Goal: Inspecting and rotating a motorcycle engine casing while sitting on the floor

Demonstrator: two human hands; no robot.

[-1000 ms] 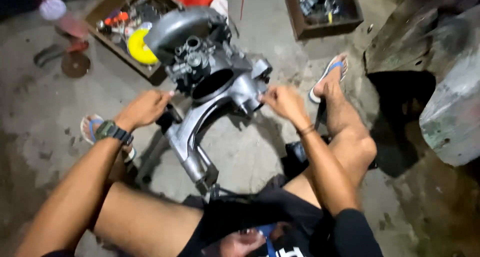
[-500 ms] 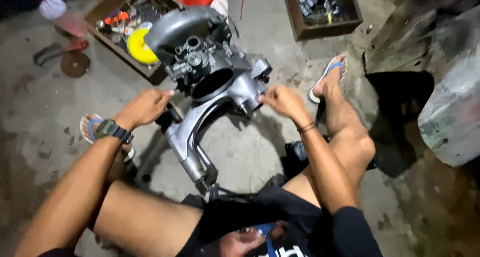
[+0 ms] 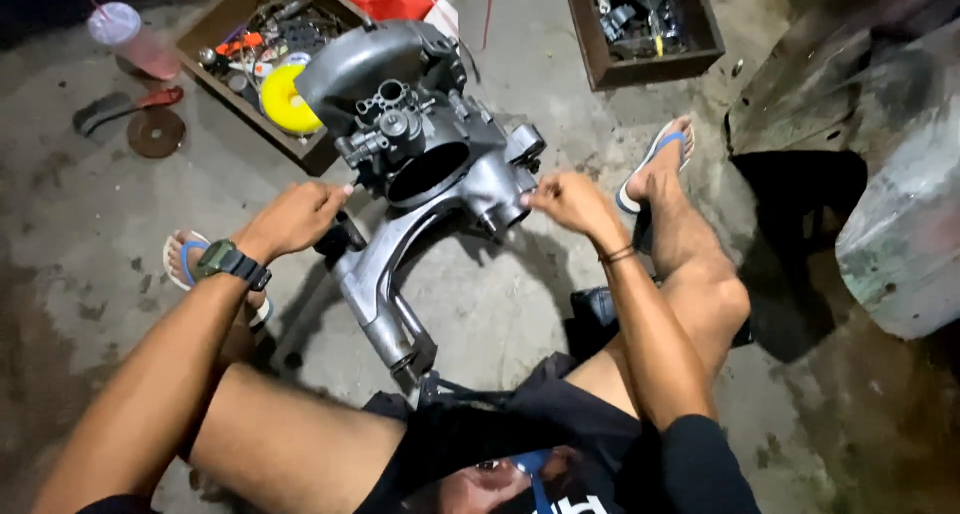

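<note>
From the head camera, looking down: your left hand [image 3: 297,217] is closed on the left flank of the grey cast-metal scooter engine casing [image 3: 425,169], fingers curled over its edge beside the round open bore. Your right hand [image 3: 572,200] pinches a small part on the casing's right side, though whether the grip is fully closed there you cannot tell from this angle. The casing stands on the stained concrete floor [image 3: 80,274] between your feet, its long swing arm [image 3: 375,284] running back from your grip toward your lap.

Judge it heavy and rigid (a casting with sharp fins and bosses, probably oily), so it should be held by the broad flanks and the arm, not the small fittings on top.

Beyond your left grip sit a brown wooden tray of tools with a yellow tape roll [image 3: 287,99], a rusty disc [image 3: 156,132] and a pink lidded cup [image 3: 128,36]. Beyond the right lies a second wooden box of parts [image 3: 645,24]. Your blue sandalled foot [image 3: 655,164] is just beside the right grip; open floor lies mostly to the left.
</note>
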